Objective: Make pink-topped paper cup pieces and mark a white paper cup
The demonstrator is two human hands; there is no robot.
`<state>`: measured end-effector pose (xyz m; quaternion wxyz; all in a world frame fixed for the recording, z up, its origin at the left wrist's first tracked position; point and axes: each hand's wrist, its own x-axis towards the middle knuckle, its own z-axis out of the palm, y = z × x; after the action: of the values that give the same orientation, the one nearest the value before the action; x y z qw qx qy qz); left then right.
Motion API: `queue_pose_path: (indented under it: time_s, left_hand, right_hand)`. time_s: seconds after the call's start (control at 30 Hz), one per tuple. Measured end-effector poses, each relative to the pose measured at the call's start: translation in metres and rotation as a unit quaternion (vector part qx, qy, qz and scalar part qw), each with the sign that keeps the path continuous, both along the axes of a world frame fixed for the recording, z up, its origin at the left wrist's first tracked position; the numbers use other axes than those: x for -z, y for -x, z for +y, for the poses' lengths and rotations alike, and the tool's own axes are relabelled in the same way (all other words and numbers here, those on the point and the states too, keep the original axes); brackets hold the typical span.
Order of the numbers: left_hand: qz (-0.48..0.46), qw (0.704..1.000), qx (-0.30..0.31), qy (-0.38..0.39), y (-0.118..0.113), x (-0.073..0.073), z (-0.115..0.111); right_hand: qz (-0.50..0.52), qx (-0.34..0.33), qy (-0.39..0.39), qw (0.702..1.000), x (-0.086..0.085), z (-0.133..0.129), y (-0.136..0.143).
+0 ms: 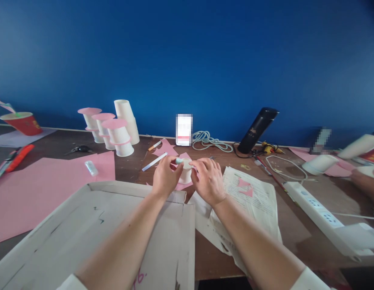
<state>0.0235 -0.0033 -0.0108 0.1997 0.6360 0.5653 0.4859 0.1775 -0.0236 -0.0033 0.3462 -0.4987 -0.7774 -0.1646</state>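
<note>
A small white paper cup stands in front of me on pink paper scraps, between my two hands. Pinched in the fingers of my left hand, at the cup's upper left edge, is a small pale green piece; its exact kind is hard to make out. My right hand has its fingers curled against the cup's top right edge, steadying it. Beyond the hands lie a blue-and-white pen and cut pink paper.
Cups joined with pink discs stand at the back left beside stacked white cups. A cardboard tray fills the front left. A black flask, a power strip and printed sheets lie right. Another person's hand appears far right.
</note>
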Motion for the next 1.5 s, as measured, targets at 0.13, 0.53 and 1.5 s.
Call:
queue_pose_path:
  time_s: [0.13,0.53,1.5]
  left_hand:
    - [-0.008,1.000,-0.017,0.024,-0.001,-0.001,0.001]
    - [0.010,0.999,-0.019,0.029,-0.002,-0.001,0.000]
    - [0.023,0.999,-0.020,0.017,-0.004,-0.001,-0.001]
  right_hand:
    - [0.016,-0.002,0.011,1.000,0.001,0.001,0.000]
    - [0.054,0.012,0.028,0.998,0.001,0.003,-0.008]
    - [0.016,-0.007,0.012,1.000,0.002,-0.001,-0.006]
